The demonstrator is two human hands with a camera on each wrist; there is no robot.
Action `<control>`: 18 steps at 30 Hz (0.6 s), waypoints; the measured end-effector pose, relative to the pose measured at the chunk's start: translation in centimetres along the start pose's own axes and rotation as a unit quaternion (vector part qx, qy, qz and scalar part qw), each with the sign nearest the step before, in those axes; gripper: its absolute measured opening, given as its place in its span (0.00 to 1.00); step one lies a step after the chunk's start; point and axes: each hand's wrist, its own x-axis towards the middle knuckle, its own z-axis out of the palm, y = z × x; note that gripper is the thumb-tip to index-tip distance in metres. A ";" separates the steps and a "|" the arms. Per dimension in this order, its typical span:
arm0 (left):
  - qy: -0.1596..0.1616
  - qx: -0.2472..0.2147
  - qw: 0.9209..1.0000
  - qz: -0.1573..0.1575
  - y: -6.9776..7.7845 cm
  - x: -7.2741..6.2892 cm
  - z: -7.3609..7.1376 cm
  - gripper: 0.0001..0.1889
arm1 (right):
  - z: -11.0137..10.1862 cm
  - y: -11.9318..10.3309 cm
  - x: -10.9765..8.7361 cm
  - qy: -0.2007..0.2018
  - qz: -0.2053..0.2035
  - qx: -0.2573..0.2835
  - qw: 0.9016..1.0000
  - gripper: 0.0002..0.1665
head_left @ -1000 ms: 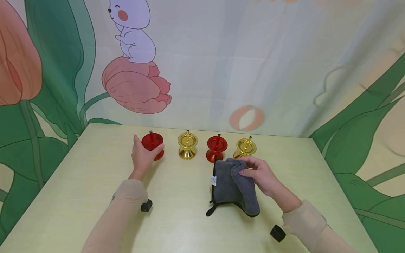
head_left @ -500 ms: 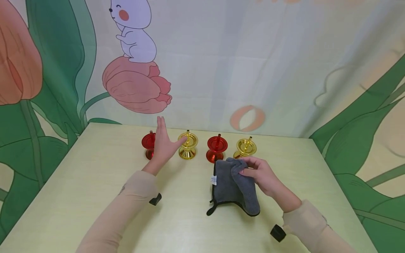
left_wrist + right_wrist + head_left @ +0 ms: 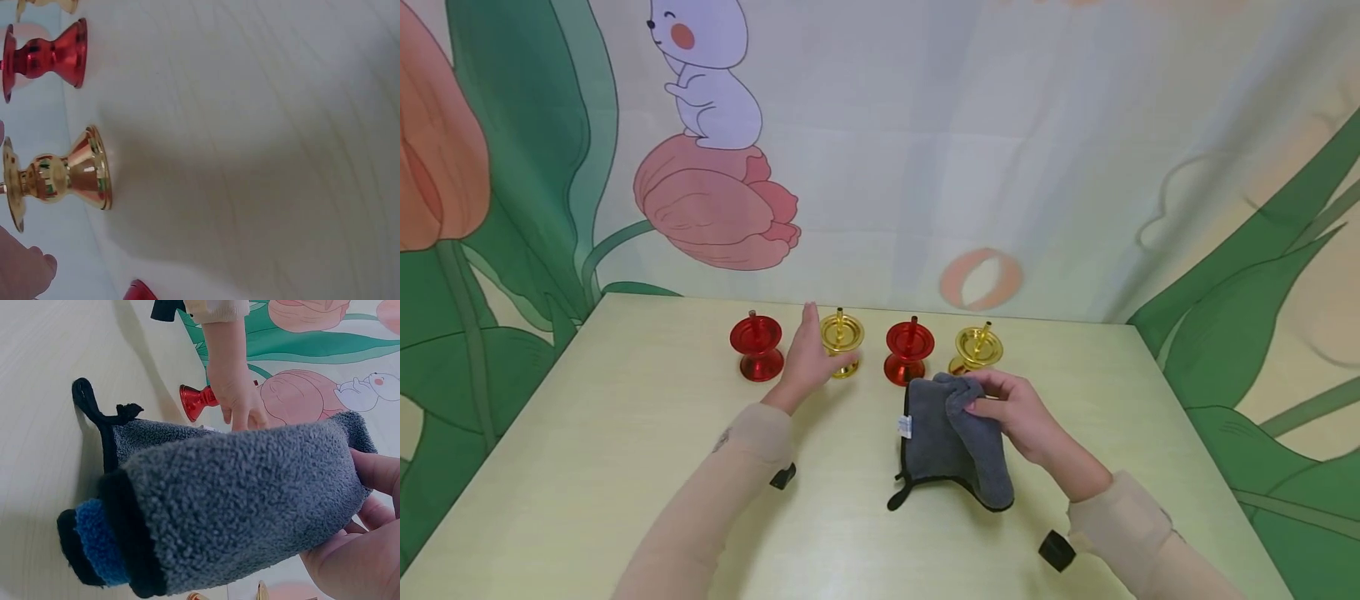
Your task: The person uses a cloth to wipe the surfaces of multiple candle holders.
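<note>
My left hand is at the second candle holder from the left, a shiny gold one, with thumb and fingers spread beside it. In the left wrist view this gold candle holder stands upright on its flared foot, with part of the hand near its dish. My right hand pinches a folded grey cloth with black edging and a hanging loop. Blue shows on a folded layer of the cloth in the right wrist view. A red candle holder stands left of my left hand.
Another red candle holder and another gold one continue the row to the right, just behind the cloth. The pale table ends at a printed curtain behind the row.
My left hand has left the leftmost red candle holder and moved right to the gold one beside it. My right hand keeps hold of the cloth in much the same place.
</note>
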 end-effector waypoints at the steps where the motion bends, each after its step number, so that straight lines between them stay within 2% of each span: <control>1: -0.001 0.005 1.000 0.002 -0.1 0.1 0.1 0.57 | 0.0 0.0 0.0 0.002 0.002 0.001 1.000 0.18; 9: -0.003 0.041 0.999 0.002 -0.7 0.7 0.7 0.51 | 0.0 0.1 0.0 0.004 0.003 0.006 1.000 0.18; 18: 0.017 0.045 0.999 0.002 -0.9 1.0 1.1 0.46 | 0.0 0.3 0.1 0.000 0.000 0.006 1.000 0.17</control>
